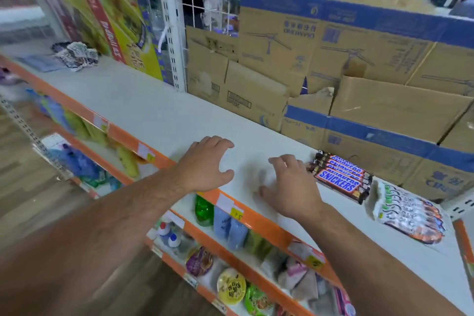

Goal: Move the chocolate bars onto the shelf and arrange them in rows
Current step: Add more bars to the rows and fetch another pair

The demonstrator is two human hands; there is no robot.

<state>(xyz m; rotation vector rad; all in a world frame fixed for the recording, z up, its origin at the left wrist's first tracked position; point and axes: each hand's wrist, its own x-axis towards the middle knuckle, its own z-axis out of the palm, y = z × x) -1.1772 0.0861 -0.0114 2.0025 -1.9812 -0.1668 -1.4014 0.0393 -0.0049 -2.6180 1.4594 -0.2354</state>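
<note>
Several Snickers chocolate bars (341,177) lie side by side in a row on the white top shelf (143,108), toward its right. My right hand (292,187) hovers just left of the bars with fingers spread and loosely bent, holding nothing. My left hand (207,164) is over the shelf's front edge, fingers spread, also holding nothing. Neither hand touches the bars.
A white packet of snacks (407,213) lies right of the bars. Cardboard boxes (333,64) line the back of the shelf. Yellow-red boxes (112,13) and a crumpled wrapper (77,55) sit at the far left. Lower shelves (230,259) hold bottles and packets.
</note>
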